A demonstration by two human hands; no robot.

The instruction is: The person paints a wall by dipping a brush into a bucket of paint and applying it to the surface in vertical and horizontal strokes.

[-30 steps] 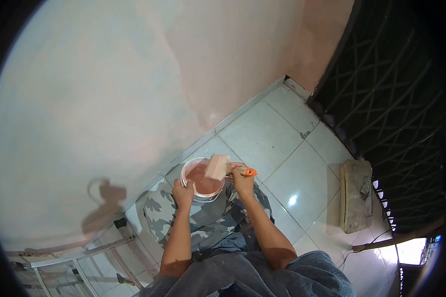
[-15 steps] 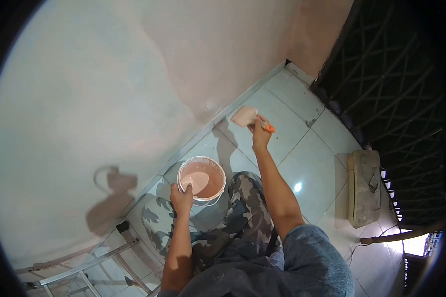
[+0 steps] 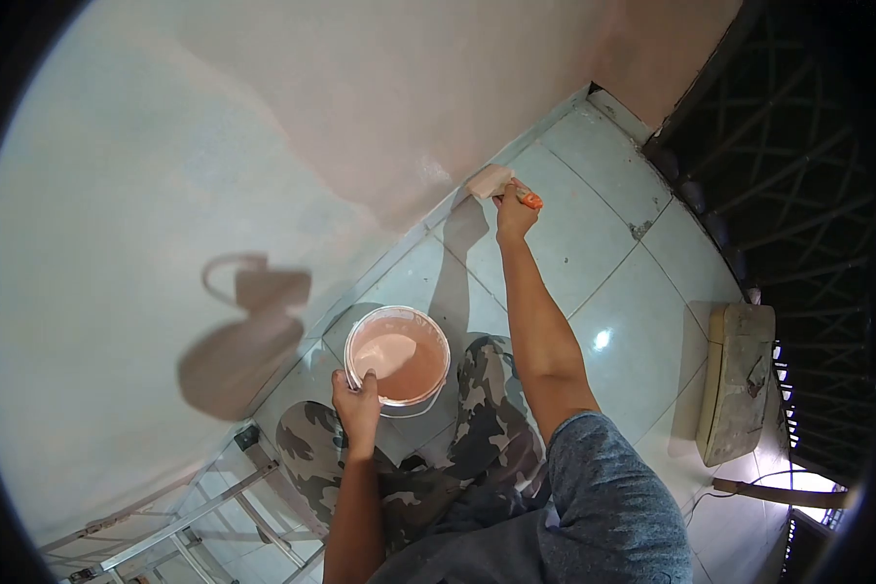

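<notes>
My right hand (image 3: 516,209), arm stretched forward, is closed around the orange handle of a wide paintbrush (image 3: 492,182). The brush's bristles are coated in pale pink and overlap the skirting at the foot of the wall (image 3: 389,107). With my left hand (image 3: 358,401) I grip the near rim of a white bucket (image 3: 445,343), thumb over the inside edge. Pink paint (image 3: 387,357) fills part of the bucket, and its wire handle hangs down on my side. A darker pink area covers the wall's upper right part, beside a paler stretch to the left.
An aluminium ladder (image 3: 180,526) lies at the lower left. To the right, a worn cushion-like block (image 3: 740,384) rests by a dark folding lattice gate (image 3: 798,195). My camouflage-clad knees (image 3: 492,394) flank the bucket on the tiled floor (image 3: 584,282). A cable runs at the lower right.
My right hand has moved the brush forward and closer to the wall, up to the skirting. The left hand keeps its hold on the bucket. The whole view has shifted slightly.
</notes>
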